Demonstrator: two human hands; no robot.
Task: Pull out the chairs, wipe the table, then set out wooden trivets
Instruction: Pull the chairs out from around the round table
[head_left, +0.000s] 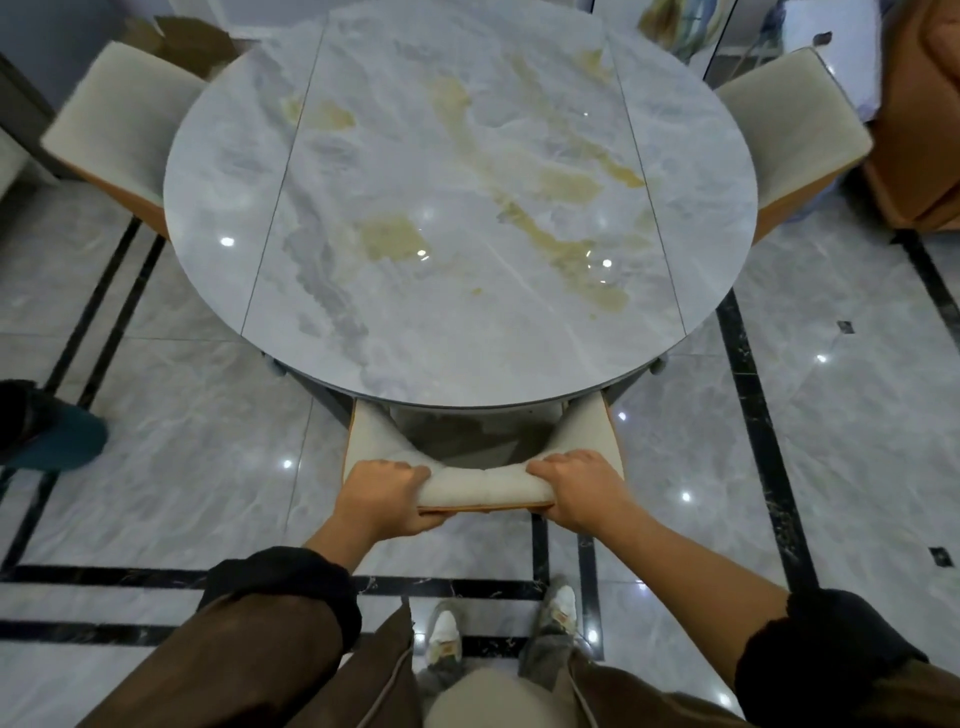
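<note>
A round grey marble table (457, 208) with yellowish veins fills the middle of the head view. Directly in front of me a cream padded chair (485, 486) with an orange-brown shell is tucked under the table's near edge. My left hand (387, 496) grips the left end of its backrest top, fingers curled over the cushion. My right hand (579, 491) grips the right end the same way. Two more cream chairs stand at the table, one at the far left (111, 124) and one at the far right (789, 124).
Glossy grey floor tiles with black inlay lines (753, 441) surround the table. Another person's dark shoe (47, 426) stands at the left edge. An orange-brown seat (919, 130) sits at the far right. My own feet (447, 634) are just behind the chair.
</note>
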